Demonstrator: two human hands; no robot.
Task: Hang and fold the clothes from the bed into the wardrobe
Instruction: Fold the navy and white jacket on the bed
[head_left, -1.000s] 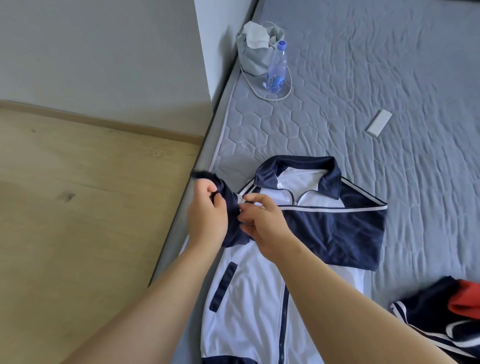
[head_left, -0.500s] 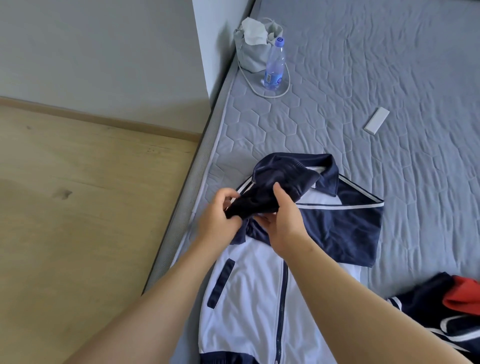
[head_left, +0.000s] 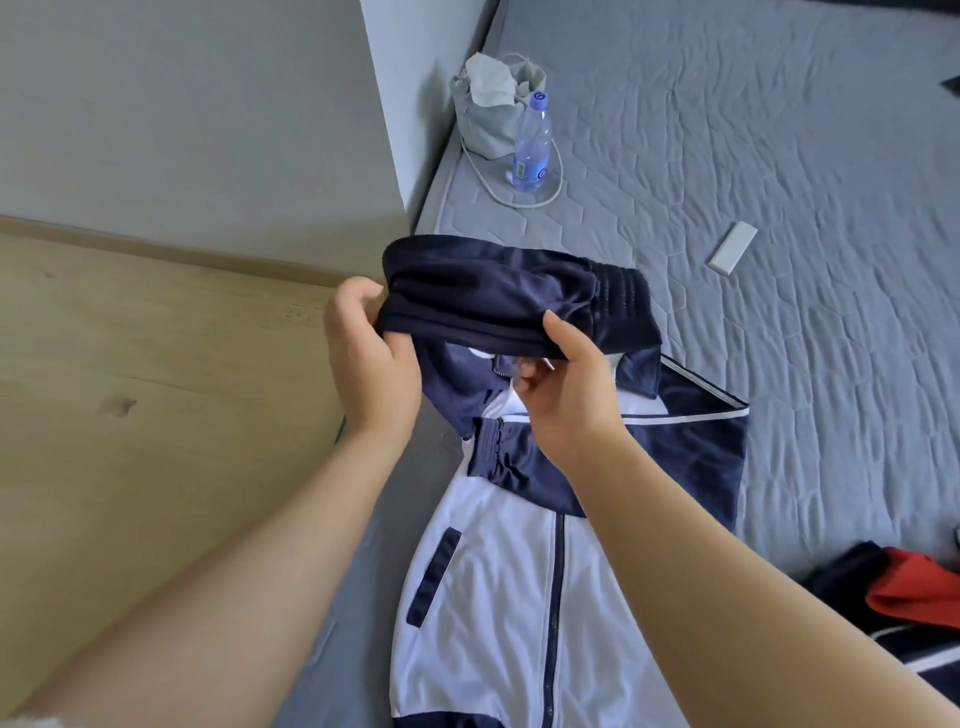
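Jacket (head_left: 498, 597), white w/ navy trim, lies front-up on the bed (head_left: 779, 156), close to its L edge, zip shut. One sleeve is folded across the chest. The other sleeve (head_left: 493, 301), navy & bunched up, is lifted over the collar area btwn both my hands. L hand (head_left: 371, 358): fingers curled round the sleeve's L end. R hand (head_left: 569, 395): thumb on top of the fabric edge, fingers tucked under, pinching it. Farther up the bed a water bottle (head_left: 531, 145) stands upright just beside a grey bag (head_left: 488, 119) by the wall. A flat white piece (head_left: 732, 254) lies well apart from them. Dark & red clothes (head_left: 914, 597) sit heaped at R. Wood floor (head_left: 130, 415) at L.
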